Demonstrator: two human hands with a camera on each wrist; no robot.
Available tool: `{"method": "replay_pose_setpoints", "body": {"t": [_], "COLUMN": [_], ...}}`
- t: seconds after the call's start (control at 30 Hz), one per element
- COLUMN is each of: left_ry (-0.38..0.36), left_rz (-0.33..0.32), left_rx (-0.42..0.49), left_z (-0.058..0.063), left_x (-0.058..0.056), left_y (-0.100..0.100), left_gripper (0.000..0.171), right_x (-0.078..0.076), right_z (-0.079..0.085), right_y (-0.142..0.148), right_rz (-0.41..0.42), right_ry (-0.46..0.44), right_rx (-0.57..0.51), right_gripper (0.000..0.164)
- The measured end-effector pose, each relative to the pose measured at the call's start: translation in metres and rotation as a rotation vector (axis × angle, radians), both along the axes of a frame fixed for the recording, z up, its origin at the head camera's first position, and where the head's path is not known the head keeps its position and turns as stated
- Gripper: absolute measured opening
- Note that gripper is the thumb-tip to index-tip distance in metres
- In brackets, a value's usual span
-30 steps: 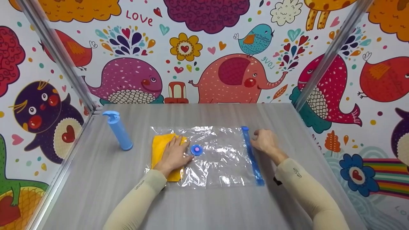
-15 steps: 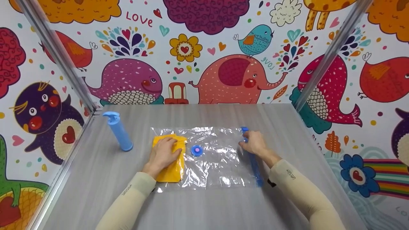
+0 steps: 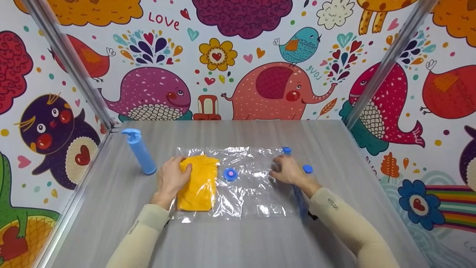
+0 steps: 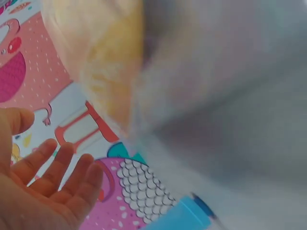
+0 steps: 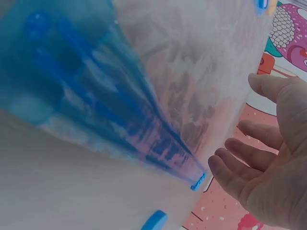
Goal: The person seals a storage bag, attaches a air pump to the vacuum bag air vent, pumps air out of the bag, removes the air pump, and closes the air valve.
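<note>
A clear plastic vacuum bag lies flat on the table with a folded yellow cloth inside its left end. A round blue valve with a pink centre sits near its middle. Blue zip strips run along the bag's right edge, a small blue slider at the far end. My left hand is at the bag's left edge by the cloth; its fingers are loosely bent in the left wrist view. Over the right end hovers my right hand, fingers apart and relaxed, holding nothing.
A light blue hand pump stands on the table left of the bag. Right of my right hand lies a small round blue cap. Metal posts and patterned walls enclose the table's back and sides.
My left hand has slid left off the cloth to the bag's edge. The right hand has moved left from the zip edge over the bag, uncovering the blue cap.
</note>
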State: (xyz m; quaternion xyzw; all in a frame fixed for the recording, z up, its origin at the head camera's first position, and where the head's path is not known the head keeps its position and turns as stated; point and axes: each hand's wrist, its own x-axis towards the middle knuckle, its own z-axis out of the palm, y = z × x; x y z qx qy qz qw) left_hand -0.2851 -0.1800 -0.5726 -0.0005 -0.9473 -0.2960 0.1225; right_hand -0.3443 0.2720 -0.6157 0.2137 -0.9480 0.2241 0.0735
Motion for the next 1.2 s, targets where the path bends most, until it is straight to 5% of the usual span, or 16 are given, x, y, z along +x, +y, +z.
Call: {"method": "replay_pose_setpoints", "body": {"t": [0.17, 0.23, 0.43, 0.6, 0.87, 1.2], "left_ry": [0.087, 0.125, 0.129, 0.089, 0.058, 0.019], "left_rz": [0.026, 0.040, 0.087, 0.128, 0.164, 0.222], "left_rx": [-0.030, -0.037, -0.011, -0.001, -0.021, -0.044], "left_z": [-0.001, -0.001, 0.000, -0.001, -0.002, -0.014], "left_x": [0.003, 0.005, 0.009, 0.014, 0.025, 0.036], "left_y": [-0.015, -0.020, -0.035, -0.050, -0.076, -0.106], "left_gripper": [0.039, 0.038, 0.037, 0.037, 0.036, 0.039], "right_x": [-0.037, -0.037, -0.001, 0.011, 0.018, 0.015], "right_z": [-0.067, -0.070, -0.018, 0.007, 0.025, 0.027], "right_y": [0.017, 0.016, -0.003, -0.013, -0.020, -0.022], "right_rz": [0.045, 0.057, 0.079, 0.049, 0.020, -0.001], "right_ry": [0.103, 0.093, 0.027, -0.070, -0.154, -0.171], "right_rx": [0.024, 0.027, 0.055, 0.110, 0.197, 0.257], "right_gripper": [0.062, 0.062, 0.063, 0.072, 0.073, 0.074]}}
